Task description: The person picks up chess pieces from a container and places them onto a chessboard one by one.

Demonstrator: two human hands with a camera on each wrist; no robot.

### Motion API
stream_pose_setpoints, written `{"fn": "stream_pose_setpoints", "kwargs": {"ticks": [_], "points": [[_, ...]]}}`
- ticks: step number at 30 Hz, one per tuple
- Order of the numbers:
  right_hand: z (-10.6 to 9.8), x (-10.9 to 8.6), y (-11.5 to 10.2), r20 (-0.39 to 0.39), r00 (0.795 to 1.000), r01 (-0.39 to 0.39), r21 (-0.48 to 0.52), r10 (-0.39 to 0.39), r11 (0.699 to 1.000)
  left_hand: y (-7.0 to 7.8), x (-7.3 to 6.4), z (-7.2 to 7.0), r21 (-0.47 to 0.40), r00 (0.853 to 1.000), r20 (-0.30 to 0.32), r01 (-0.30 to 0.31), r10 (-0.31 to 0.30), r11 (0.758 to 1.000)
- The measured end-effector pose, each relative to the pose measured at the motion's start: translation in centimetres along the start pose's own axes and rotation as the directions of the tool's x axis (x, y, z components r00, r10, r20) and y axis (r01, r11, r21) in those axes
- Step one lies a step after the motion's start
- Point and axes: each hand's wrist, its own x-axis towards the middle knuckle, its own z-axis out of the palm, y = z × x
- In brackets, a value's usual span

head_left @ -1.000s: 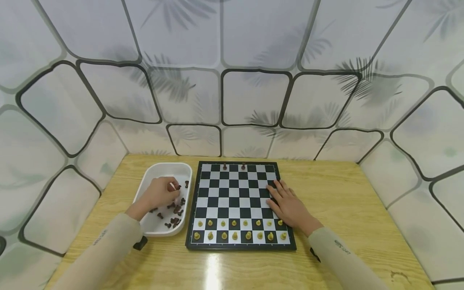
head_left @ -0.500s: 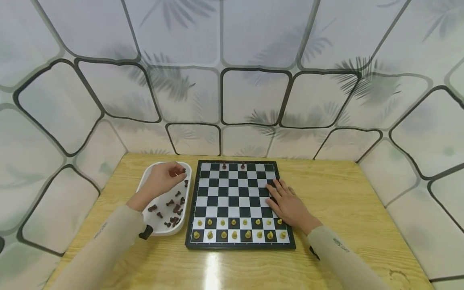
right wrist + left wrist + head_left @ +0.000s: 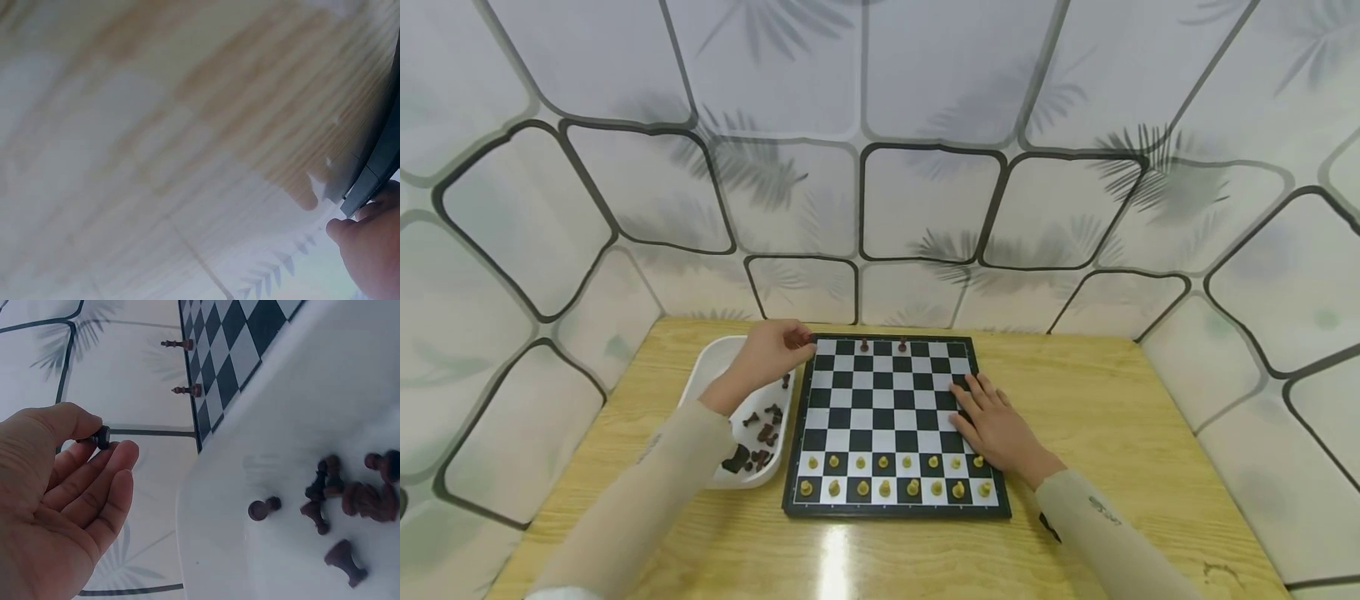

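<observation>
At the board's far left corner, my left hand (image 3: 769,357) pinches a dark chess piece (image 3: 104,437) between thumb and fingers; only its base shows in the left wrist view. The black-and-white chessboard (image 3: 883,400) lies flat on the table. Two dark chess pieces, one (image 3: 864,345) left of the other (image 3: 903,345), stand on its far row. Yellow chess pieces (image 3: 885,488) fill the two near rows. My right hand (image 3: 998,427) rests with fingers spread on the board's right edge. Left of the board, a white tray (image 3: 706,367) holds several loose dark chess pieces (image 3: 345,562), partly hidden by my left arm.
The wooden table (image 3: 1097,433) extends to the right of the board and in front of it. A patterned wall covering (image 3: 925,204) rises behind the table and along both sides.
My left hand has lifted from inside the tray and moved right and away from me, over to the board's far left corner, carrying the dark chess piece. The right hand has stayed put.
</observation>
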Motion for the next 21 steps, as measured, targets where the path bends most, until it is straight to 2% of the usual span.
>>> {"fn": "stream_pose_setpoints", "kwargs": {"ticks": [12, 18, 21], "points": [[0.2, 0.1, 0.1, -0.006, 1.000, -0.002, 0.003, 0.002, 1.000, 1.8, 2.6, 2.5, -0.020, 0.999, 0.039, 0.008, -0.007, 1.000], [0.3, 0.0, 0.2, -0.006, 1.000, -0.003, 0.005, 0.003, 1.000, 2.5, 3.8, 4.0, -0.007, 0.997, 0.068, -0.026, 0.026, 1.000], [0.3, 0.0, 0.2, -0.006, 1.000, -0.003, 0.008, 0.003, 1.000, 3.0, 4.3, 4.5, -0.014, 0.997, 0.076, -0.023, 0.024, 1.000]]}}
